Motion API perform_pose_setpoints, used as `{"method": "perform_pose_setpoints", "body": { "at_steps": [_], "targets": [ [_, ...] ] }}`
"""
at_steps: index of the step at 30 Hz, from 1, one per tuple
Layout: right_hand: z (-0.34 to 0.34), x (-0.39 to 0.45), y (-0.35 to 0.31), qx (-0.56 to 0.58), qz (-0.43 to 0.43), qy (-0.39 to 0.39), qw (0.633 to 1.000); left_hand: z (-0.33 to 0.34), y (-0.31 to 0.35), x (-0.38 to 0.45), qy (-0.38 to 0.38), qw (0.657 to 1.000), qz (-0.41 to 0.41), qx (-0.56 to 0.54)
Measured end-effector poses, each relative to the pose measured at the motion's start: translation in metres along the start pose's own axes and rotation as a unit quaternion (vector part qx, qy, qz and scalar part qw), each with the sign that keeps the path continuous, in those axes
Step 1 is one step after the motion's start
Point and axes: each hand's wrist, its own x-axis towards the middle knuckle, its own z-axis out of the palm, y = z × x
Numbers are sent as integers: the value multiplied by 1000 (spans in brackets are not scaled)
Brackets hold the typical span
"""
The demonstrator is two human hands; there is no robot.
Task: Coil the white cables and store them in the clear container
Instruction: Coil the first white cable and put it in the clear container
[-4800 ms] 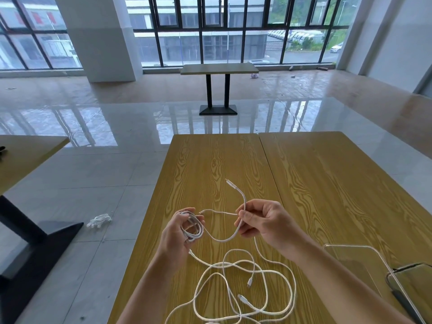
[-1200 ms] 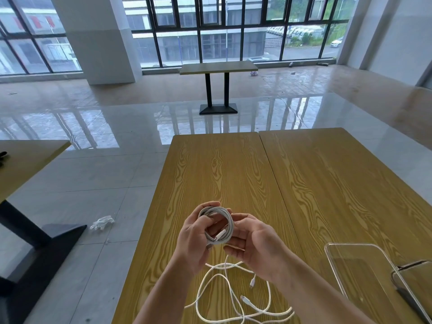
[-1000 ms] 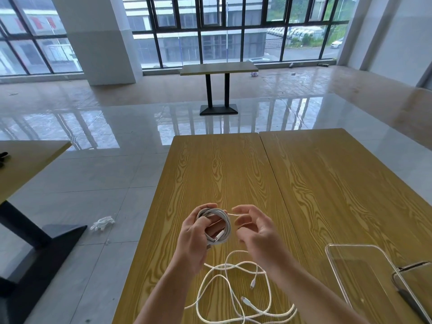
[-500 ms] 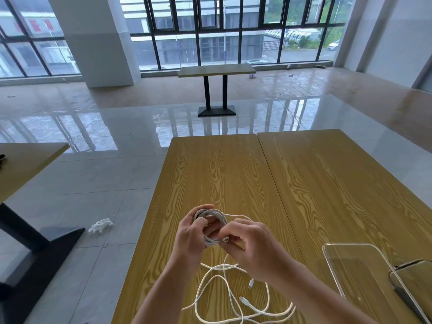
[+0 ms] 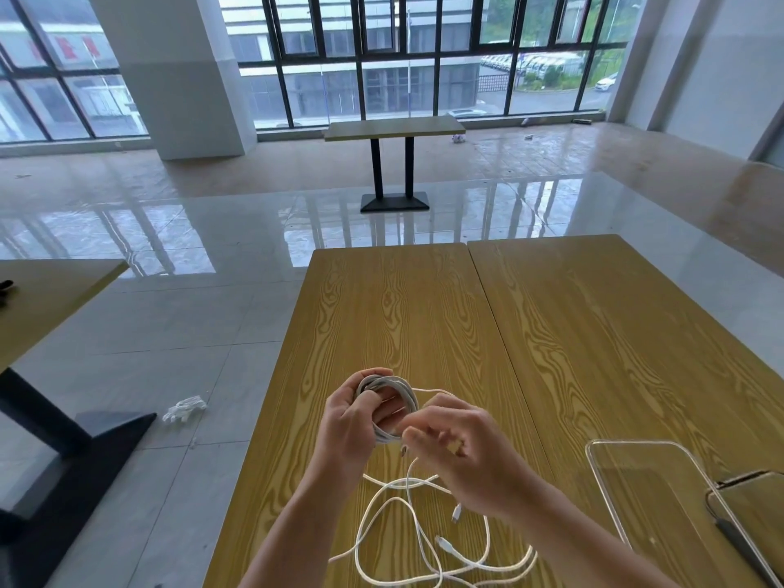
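My left hand (image 5: 348, 422) grips a small tight coil of white cable (image 5: 392, 388) above the wooden table (image 5: 403, 316). My right hand (image 5: 462, 443) sits just right of the coil, fingertips pinching the cable's loose end near the coil's lower edge. A thin strand runs from the coil over the top of my right hand. Loose white cables (image 5: 424, 541) lie in tangled loops on the table below my hands, with plug ends showing. The clear container (image 5: 615, 451) stands at the right, near the table's front.
A dark-edged object (image 5: 738, 519), partly cut off by the frame, lies in the container's right part. A second wooden table (image 5: 602, 333) butts against the first on the right. Another table (image 5: 38, 299) stands to the left, and crumpled white debris (image 5: 184, 408) lies on the floor.
Since 4.8 s ago the long loose cable has been wound into a tight coil in my left hand. Over the last second my right hand has worked the tail end around the coil.
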Motion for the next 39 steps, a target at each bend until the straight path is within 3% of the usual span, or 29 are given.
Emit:
{"method": "perform_pose_setpoints", "body": {
  "at_steps": [5, 10, 15, 19, 29, 39],
  "targets": [
    [-3, 10, 1, 60, 125, 106, 985, 6, -1, -2, -17, 1000, -10, 0],
    [-13, 21, -1, 257, 262, 57, 928, 8, -3, -2, -46, 999, -26, 0],
    [-13, 24, 4, 340, 273, 55, 898, 7, 0, -4, -82, 994, -56, -52],
    [-16, 24, 6, 346, 261, 68, 899, 1, -3, -2, -92, 993, -57, -53],
    [-20, 22, 17, 334, 273, 83, 898, -16, -9, -2, 22, 997, -57, -56],
    [-19, 18, 25, 305, 276, 77, 908, -20, -17, -3, 53, 993, -74, -72]
  ]
}}
